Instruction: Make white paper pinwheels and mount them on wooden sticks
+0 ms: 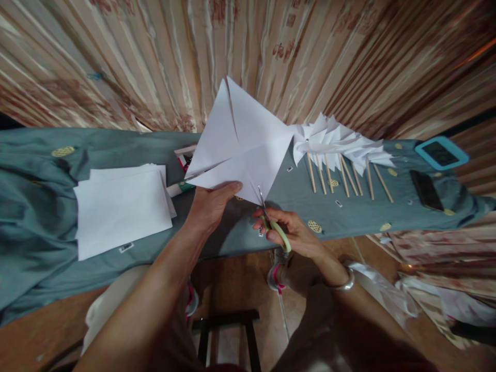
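The left hand [211, 206] is gripping the lower edge of a white paper square [244, 139], thumb lying on top and fingers closing underneath, and is holding it lifted and tilted above the table [39, 206]. The sheet is already showing slits running in from its corners toward the middle. The right hand [290, 235] is curling tightly around the pale green handles of a pair of scissors [271, 222]. Their blades are pointing up and away from the hand and meeting the paper's nearest corner, just right of the left thumb. A silver bangle [344, 283] is sitting on the right wrist. To the left of the left hand a stack of white sheets [122, 209] is lying flat on the grey-green cloth. Beyond and to the right of the right hand a row of paper pinwheels [337, 142] on wooden sticks is lying side by side. Farther right again, a black phone [426, 190] and a teal-cased device [442, 153] are resting well apart from both hands.
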A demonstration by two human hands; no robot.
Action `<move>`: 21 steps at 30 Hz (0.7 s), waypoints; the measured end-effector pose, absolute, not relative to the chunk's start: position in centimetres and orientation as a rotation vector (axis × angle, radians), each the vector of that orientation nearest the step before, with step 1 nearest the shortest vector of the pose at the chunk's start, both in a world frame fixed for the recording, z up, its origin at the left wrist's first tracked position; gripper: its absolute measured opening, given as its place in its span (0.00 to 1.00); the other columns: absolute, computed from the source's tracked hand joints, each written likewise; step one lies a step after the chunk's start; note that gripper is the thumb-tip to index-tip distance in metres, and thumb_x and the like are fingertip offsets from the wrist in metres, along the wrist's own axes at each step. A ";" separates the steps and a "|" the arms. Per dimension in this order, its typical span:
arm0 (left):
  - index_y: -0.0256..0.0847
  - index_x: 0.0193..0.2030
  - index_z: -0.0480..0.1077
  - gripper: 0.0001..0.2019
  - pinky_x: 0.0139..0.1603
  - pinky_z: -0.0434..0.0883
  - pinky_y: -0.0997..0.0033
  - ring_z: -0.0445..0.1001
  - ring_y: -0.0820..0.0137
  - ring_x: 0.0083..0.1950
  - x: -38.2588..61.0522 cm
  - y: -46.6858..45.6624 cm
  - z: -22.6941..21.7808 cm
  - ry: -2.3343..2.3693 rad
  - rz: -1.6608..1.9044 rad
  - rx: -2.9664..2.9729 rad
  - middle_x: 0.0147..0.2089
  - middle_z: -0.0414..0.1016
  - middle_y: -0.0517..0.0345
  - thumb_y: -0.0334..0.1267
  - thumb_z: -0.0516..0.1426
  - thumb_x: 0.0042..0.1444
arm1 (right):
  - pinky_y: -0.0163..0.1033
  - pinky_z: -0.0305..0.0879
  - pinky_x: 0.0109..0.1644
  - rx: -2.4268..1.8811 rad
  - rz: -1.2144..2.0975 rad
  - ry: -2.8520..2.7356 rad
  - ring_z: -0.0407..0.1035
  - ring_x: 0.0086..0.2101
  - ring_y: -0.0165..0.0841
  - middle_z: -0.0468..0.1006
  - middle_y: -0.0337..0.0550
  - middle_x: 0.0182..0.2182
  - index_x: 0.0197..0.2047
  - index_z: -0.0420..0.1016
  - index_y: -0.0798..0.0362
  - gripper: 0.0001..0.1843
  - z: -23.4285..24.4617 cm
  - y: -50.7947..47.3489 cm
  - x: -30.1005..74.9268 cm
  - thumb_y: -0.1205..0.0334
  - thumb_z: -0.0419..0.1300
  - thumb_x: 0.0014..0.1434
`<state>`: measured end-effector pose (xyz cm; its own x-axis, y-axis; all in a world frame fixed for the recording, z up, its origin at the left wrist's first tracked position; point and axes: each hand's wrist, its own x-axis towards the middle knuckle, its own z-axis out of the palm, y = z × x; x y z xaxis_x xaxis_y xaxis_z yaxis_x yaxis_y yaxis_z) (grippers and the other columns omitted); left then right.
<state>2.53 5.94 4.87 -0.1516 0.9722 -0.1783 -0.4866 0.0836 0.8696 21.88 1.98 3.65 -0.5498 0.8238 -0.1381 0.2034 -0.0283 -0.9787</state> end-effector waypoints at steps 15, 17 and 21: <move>0.41 0.31 0.73 0.13 0.49 0.71 0.61 0.76 0.66 0.38 2.4 6.0 4.7 1.012 1.455 0.665 0.30 0.77 0.61 0.32 0.66 0.35 | 0.35 0.64 0.34 -1.093 1.633 -1.707 0.67 0.28 0.27 0.76 0.40 0.32 0.48 0.73 0.53 0.23 3.6 1.9 21.7 0.49 0.66 0.54; 0.41 0.32 0.73 0.13 0.50 0.71 0.61 0.76 0.64 0.40 2.4 6.0 4.6 1.013 1.446 0.670 0.29 0.77 0.61 0.32 0.67 0.35 | 0.34 0.63 0.33 -1.081 1.640 -1.691 0.67 0.28 0.27 0.76 0.39 0.31 0.48 0.73 0.53 0.23 3.6 1.9 21.7 0.49 0.66 0.54; 0.41 0.32 0.74 0.13 0.51 0.71 0.59 0.76 0.64 0.40 2.4 6.0 4.7 1.008 1.443 0.671 0.28 0.77 0.61 0.33 0.66 0.35 | 0.33 0.62 0.32 -1.087 1.644 -1.682 0.66 0.27 0.26 0.75 0.39 0.30 0.48 0.73 0.53 0.23 3.6 1.9 21.7 0.49 0.66 0.54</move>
<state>2.44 6.05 4.67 -0.1423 0.9780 -0.1525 -0.4795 0.0667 0.8750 21.71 1.87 3.64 -0.5264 0.8362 -0.1538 0.1730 -0.0718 -0.9823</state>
